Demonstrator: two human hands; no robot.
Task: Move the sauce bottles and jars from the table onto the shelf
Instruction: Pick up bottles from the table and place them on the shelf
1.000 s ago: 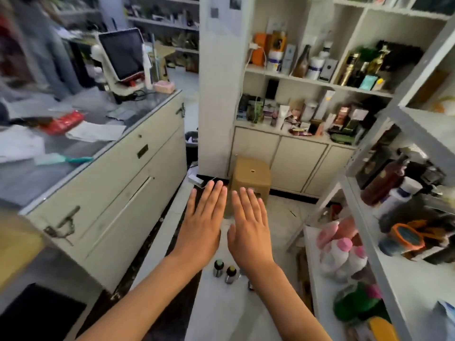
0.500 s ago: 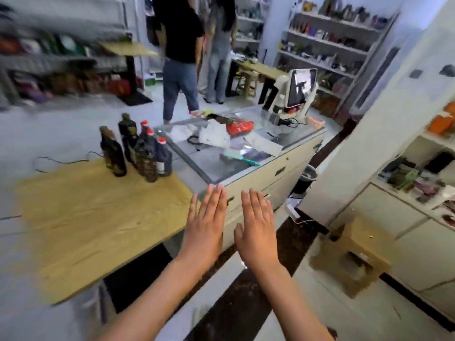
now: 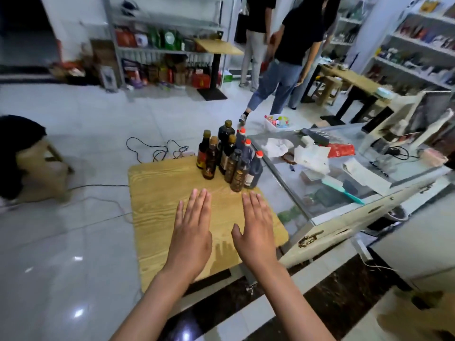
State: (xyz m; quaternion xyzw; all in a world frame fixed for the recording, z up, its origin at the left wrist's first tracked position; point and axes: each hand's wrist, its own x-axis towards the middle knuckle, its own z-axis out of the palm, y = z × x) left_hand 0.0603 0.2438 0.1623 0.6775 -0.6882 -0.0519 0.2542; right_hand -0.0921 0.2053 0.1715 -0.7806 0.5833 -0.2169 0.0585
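Sauce bottles (image 3: 227, 158) stand clustered upright at the far edge of the wooden table (image 3: 157, 193), just beyond the fingertips of both hands and apart from them. Some bottles carry gold caps, some red, some dark; they stand close together, several touching.

Beyond and to the right of the right hand, the glass-topped counter (image 3: 344, 193) runs alongside the table, strewn with papers, a red packet and a teal-handled brush. Far ahead of the hands, metal shelving (image 3: 160, 45) holds boxes and packets, and two people (image 3: 290, 50) stand in the aisle past the bottles. To the left of the left hand, well apart, a small stool (image 3: 41, 168) sits on the tiled floor, and a black cable (image 3: 157, 148) lies coiled just behind the table.

Left hand (image 3: 190, 238) and right hand (image 3: 256, 233) hover side by side above the tabletop, palms down, fingers straight and together, holding nothing.
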